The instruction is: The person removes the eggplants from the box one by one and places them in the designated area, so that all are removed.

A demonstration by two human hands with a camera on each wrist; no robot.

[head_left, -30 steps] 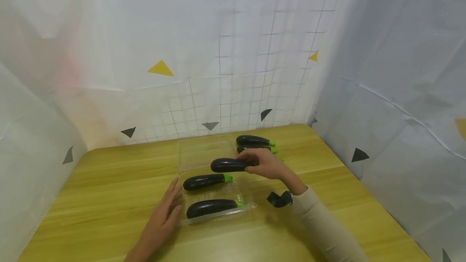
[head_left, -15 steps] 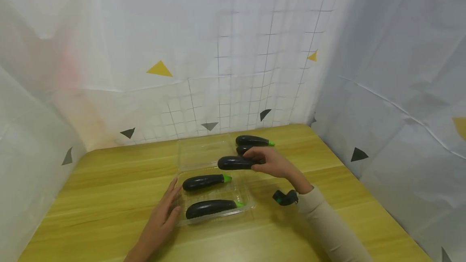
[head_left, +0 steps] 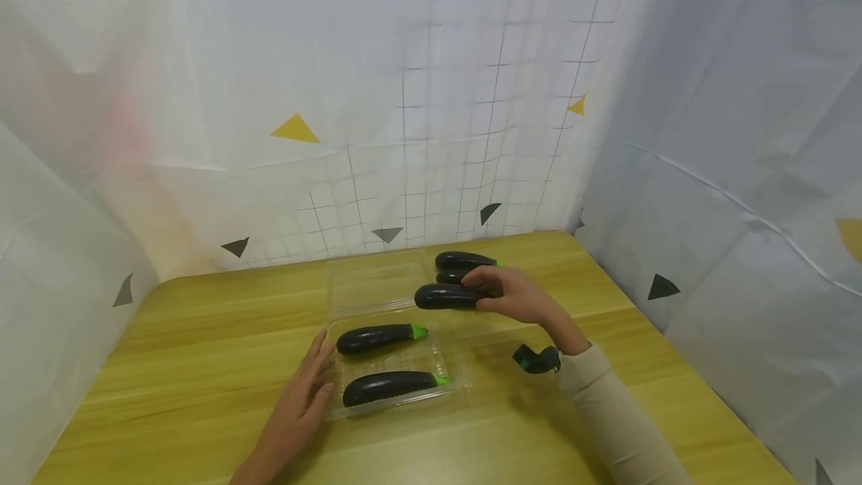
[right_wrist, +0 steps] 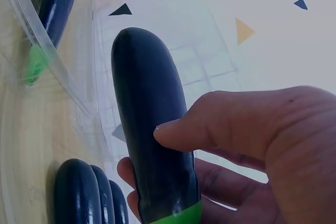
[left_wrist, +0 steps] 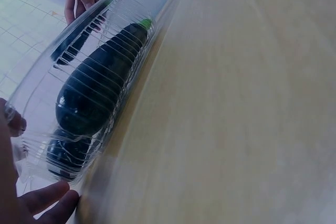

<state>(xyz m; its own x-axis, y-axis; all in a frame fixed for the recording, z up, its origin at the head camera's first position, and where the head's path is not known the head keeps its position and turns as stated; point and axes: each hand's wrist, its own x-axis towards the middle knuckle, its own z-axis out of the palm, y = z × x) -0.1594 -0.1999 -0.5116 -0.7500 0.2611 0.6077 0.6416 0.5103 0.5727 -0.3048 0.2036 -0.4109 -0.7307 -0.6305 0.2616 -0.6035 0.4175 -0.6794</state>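
Right hand grasping a glossy dark-purple eggplant above the yellow wood-grained counter. In the head view the hand conceals its stem end; in the right wrist view its green cap is cut off below. Behind it, a row of similar dark eggplants is partly masked; the right wrist view shows three blunt ends. Left hand ungrasping, fingers extended beside a hinged clear-plastic box; contact is hard to make out. Two green-capped eggplants lie inside.
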